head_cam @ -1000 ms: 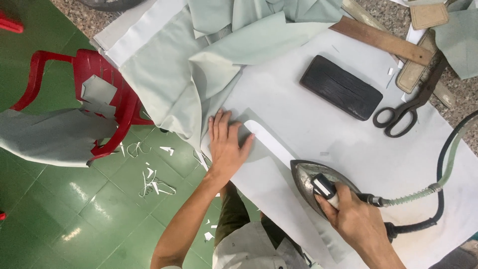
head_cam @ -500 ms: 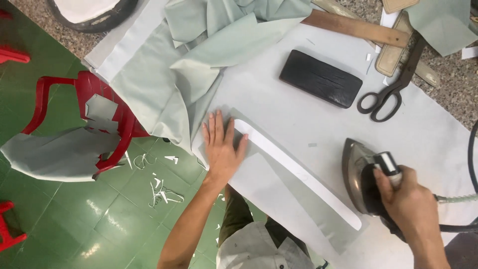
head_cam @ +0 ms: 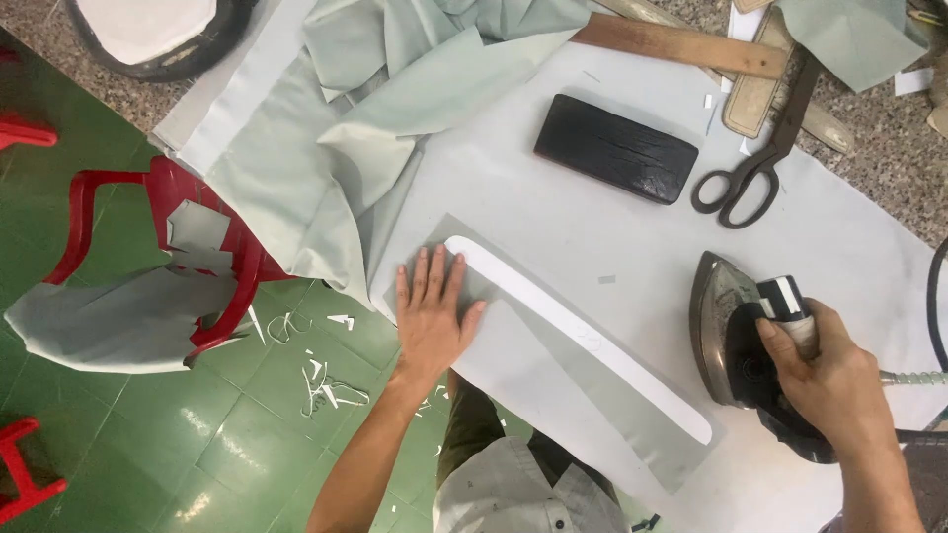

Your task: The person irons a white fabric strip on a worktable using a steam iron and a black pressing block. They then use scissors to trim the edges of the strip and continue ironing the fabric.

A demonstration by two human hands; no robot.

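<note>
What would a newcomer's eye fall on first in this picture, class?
The metal iron, held by the right hand at the table's right side, stands out first. Next comes the long white strip lying on grey cloth, which the left hand presses flat. A red chair glows against the green floor on the left.

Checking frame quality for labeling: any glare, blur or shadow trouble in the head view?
Head view: sharp overall; soft, even light; white glare patches on the green floor; faint shadow under the left hand; right hand and iron crisp, no motion blur.
</note>
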